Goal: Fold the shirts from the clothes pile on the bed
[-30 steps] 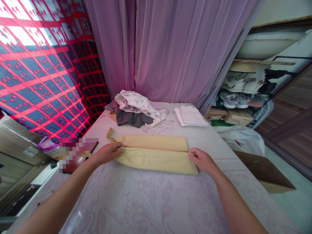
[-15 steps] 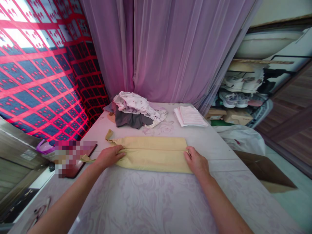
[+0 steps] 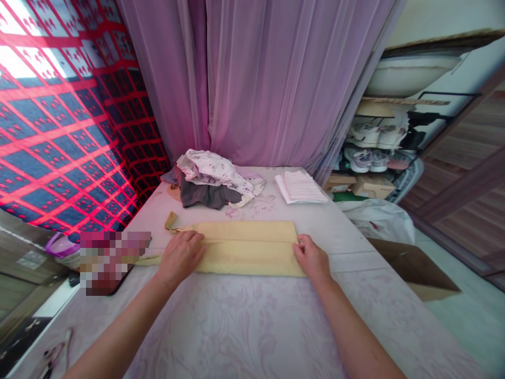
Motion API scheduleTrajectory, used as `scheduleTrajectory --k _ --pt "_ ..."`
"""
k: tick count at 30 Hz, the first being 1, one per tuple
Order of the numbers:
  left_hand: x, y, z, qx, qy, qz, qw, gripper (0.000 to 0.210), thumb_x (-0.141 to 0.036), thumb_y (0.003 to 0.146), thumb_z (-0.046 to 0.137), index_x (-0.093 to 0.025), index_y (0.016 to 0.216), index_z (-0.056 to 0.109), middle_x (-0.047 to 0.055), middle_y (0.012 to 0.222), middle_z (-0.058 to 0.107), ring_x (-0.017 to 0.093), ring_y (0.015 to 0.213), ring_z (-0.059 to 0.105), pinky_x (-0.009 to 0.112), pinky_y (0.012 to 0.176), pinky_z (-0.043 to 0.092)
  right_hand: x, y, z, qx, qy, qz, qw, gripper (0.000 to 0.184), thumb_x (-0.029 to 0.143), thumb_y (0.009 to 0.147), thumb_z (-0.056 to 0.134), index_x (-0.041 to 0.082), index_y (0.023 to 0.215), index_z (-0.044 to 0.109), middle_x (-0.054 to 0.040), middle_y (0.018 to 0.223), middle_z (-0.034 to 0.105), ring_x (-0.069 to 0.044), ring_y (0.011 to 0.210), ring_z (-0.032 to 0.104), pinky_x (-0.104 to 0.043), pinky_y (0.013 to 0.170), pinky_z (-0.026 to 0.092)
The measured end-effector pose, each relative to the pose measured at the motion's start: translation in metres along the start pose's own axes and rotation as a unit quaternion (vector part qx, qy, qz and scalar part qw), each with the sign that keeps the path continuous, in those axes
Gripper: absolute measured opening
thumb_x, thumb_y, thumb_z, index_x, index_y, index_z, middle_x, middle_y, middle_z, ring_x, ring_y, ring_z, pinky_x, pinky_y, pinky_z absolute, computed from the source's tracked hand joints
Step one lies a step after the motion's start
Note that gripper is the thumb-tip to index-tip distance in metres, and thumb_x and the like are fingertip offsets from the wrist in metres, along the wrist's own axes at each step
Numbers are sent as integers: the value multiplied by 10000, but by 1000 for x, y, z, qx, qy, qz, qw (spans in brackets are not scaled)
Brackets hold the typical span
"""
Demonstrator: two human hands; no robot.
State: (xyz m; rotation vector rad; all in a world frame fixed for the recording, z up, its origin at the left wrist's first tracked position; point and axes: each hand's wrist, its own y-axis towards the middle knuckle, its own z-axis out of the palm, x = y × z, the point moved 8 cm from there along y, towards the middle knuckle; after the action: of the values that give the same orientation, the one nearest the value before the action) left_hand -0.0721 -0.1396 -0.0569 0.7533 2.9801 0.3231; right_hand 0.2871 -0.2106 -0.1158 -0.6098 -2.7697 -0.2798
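A pale yellow garment with straps (image 3: pixel 248 258) lies flattened into a long strip across the bedspread. Its straps stick out at the left end, and a lengthwise seam or fold edge runs along the middle. My left hand (image 3: pixel 182 255) rests over the strap end, fingers stretched out and lying on the cloth. At the opposite end, my right hand (image 3: pixel 313 259) pinches the garment's right edge near that middle line between thumb and fingers.
Behind the garment sits a heap of clothes (image 3: pixel 213 176), with a folded white striped cloth (image 3: pixel 300 187) to its right. A blurred-out flat object (image 3: pixel 114 263) lies at the left edge. Purple curtains (image 3: pixel 268 79) hang behind; a shoe rack (image 3: pixel 366 158) and an open cardboard box (image 3: pixel 412 266) stand right.
My left hand has flattened further over the strap end of the garment. My right hand stays at the right edge. The whole view has shifted slightly.
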Motion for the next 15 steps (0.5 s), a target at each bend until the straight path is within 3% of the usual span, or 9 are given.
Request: scheduleTrajectory --k 3,7,12,15 --pt "-16 4 25 -2 -1 40 999 499 -462 917 362 -198 1318 498 94 1396 492 277 1315 388 442 1079 289 1 1 1 3 4 -3 1000 229 304 879 491 224 1081 563 9 839 686 -153 711 605 -252 594 331" --pt "-17 7 63 32 14 20 999 606 -539 925 267 -212 1426 366 83 1493 362 273 1379 300 477 1108 222 2 1 2 -3 5 6 1000 217 295 873 505 219 1069 559 6 835 675 -148 710 597 -248 590 333" --pt "-17 5 70 50 28 4 998 627 -559 919 270 -213 1435 355 79 1506 329 271 1387 287 488 1117 207 -4 0 -7 -48 -5 18 999 227 239 869 493 204 1081 566 -43 990 657 -157 802 601 -251 646 382" --pt "-18 6 67 59 31 1 998 626 -561 914 284 -217 1432 361 74 1507 328 267 1386 289 485 1119 205 14 -5 -22 -106 -21 -27 994 277 221 880 446 184 1122 578 -94 1091 633 -192 928 592 -286 756 416"
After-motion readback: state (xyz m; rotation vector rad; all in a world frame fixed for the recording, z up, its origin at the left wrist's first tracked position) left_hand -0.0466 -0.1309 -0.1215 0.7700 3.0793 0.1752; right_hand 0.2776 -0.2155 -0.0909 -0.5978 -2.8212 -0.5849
